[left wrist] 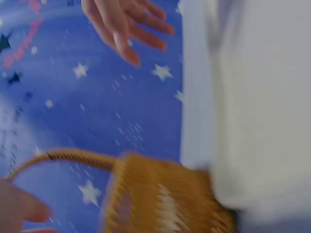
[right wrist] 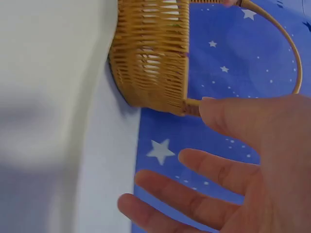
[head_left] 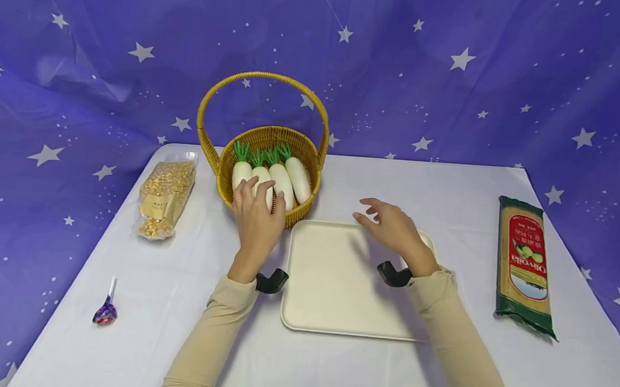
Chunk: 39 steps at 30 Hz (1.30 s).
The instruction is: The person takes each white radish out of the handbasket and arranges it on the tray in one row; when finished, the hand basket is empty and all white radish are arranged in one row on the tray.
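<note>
A yellow wicker basket (head_left: 224, 182) with a tall arched handle holds several white radishes (head_left: 298, 181) with green tops. In the head view my left hand (head_left: 259, 220) hovers over the basket's front rim, fingers loosely bent and spread in front of the radishes; whether it touches one cannot be seen. Only a thumb and part of a finger of that hand (left wrist: 24, 208) show in the left wrist view. My right hand (head_left: 390, 227), holding nothing, is above the back right part of a cream tray (head_left: 347, 284). Its fingers (right wrist: 194, 170) are apart and relaxed in the right wrist view.
A clear bag of corn kernels (head_left: 166, 196) lies at the back left, with a wrapped lollipop (head_left: 105, 310) nearer the front. On the right lies a green-ended pack of noodles (head_left: 525, 260). Behind the white table (head_left: 331, 366) hangs a purple starry cloth (head_left: 381, 73).
</note>
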Each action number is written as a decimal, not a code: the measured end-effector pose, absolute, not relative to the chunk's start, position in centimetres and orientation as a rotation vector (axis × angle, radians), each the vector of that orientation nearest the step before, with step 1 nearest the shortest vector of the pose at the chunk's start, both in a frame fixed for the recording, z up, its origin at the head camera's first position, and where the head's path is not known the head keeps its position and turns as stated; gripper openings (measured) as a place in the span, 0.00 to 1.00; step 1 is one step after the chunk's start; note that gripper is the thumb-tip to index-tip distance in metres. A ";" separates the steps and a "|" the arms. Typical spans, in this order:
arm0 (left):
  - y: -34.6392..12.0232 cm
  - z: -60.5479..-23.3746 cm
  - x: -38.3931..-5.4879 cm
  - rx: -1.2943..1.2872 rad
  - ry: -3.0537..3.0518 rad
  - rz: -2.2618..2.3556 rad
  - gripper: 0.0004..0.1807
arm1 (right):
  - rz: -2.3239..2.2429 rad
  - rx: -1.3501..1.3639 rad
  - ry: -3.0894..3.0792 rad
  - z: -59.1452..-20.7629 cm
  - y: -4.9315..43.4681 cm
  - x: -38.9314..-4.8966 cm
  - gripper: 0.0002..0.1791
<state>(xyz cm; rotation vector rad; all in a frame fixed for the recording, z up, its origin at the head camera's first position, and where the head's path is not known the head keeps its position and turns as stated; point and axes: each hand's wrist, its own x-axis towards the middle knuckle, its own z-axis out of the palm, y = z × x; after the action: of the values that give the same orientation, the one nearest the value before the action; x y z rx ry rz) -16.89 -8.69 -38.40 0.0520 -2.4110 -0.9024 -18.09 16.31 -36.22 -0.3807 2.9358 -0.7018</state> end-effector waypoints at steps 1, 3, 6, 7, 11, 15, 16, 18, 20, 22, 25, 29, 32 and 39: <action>-9.1 -38.8 -16.9 0.084 -2.324 -0.946 0.16 | -0.728 -0.375 2.915 -36.5 16.3 -18.1 0.29; -9.8 -39.8 -16.9 0.166 -2.161 -1.029 0.14 | -0.777 -0.370 2.883 -37.2 16.3 -18.0 0.28; -10.9 -41.2 -17.0 0.268 -1.948 -1.174 0.16 | -0.827 -0.375 2.852 -38.0 16.2 -17.9 0.28; -11.2 -41.7 -17.1 0.288 -1.893 -1.221 0.18 | -0.842 -0.379 2.843 -38.3 16.1 -17.9 0.28; -12.2 -43.3 -17.4 0.310 -1.856 -1.360 0.28 | -0.929 -0.390 2.799 -38.7 15.5 -17.9 0.28; -12.7 -44.4 -17.7 0.307 -2.011 -1.421 0.33 | -1.051 -0.395 2.752 -38.9 14.5 -18.0 0.26; -12.7 -44.6 -17.7 0.296 -2.039 -1.430 0.32 | -1.073 -0.403 2.747 -39.0 14.3 -18.1 0.25; -12.9 -44.9 -17.8 0.274 -2.070 -1.436 0.30 | -1.119 -0.430 2.746 -39.2 13.6 -18.2 0.24; -13.0 -45.1 -17.9 0.246 -2.073 -1.444 0.29 | -1.181 -0.461 2.758 -39.5 12.9 -18.3 0.22; -13.0 -45.2 -18.0 0.224 -2.067 -1.444 0.29 | -1.301 -0.487 2.754 -39.8 12.0 -18.5 0.19; -13.1 -45.4 -18.0 0.207 -2.061 -1.445 0.28 | -1.663 -0.538 2.610 -40.0 10.6 -19.0 0.16; -13.1 -45.4 -18.1 0.209 -2.065 -1.448 0.27 | -2.112 -0.617 2.301 -40.0 8.6 -20.1 0.18; -13.1 -45.4 -18.2 0.218 -2.069 -1.441 0.26 | -2.246 -0.618 2.216 -39.8 7.1 -21.3 0.21; -13.0 -45.4 -18.1 0.232 -2.076 -1.420 0.25 | -2.277 -0.565 2.203 -39.4 4.7 -24.0 0.26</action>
<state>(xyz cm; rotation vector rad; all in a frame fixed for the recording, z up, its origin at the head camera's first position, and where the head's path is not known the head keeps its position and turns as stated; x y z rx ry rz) -18.09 -13.00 -45.38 0.2322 -2.0761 -1.4202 -24.04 4.68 -39.39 -0.5648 2.2028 -2.2772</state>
